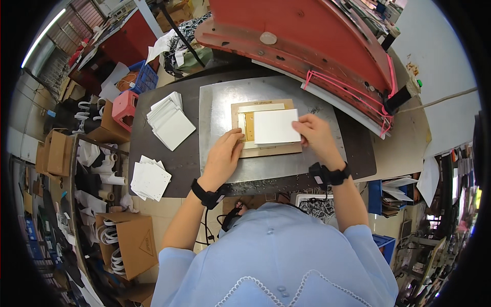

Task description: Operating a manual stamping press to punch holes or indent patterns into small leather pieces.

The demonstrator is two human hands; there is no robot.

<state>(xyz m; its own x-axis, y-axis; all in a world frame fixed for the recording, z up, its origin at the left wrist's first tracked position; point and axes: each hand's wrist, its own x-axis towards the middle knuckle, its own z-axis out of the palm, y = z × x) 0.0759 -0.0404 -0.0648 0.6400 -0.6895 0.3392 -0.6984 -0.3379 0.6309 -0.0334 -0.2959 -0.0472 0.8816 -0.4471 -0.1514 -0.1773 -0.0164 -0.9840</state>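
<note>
A brown cutting board (272,150) lies on a steel plate (219,107) under a red press. A white card (275,127) rests over the board. My right hand (317,134) pinches the card's right edge. My left hand (224,153) presses its fingers on the board's left edge, beside a yellowish die opening (249,127). Both wrists wear black bands.
A fanned stack of white cards (170,121) sits left of the plate, and a second pile of white cards (149,178) lies near the table's front left corner. The red press head (307,38) overhangs the back. Cardboard boxes (135,243), a pink stool (125,108) and rolls crowd the floor at left.
</note>
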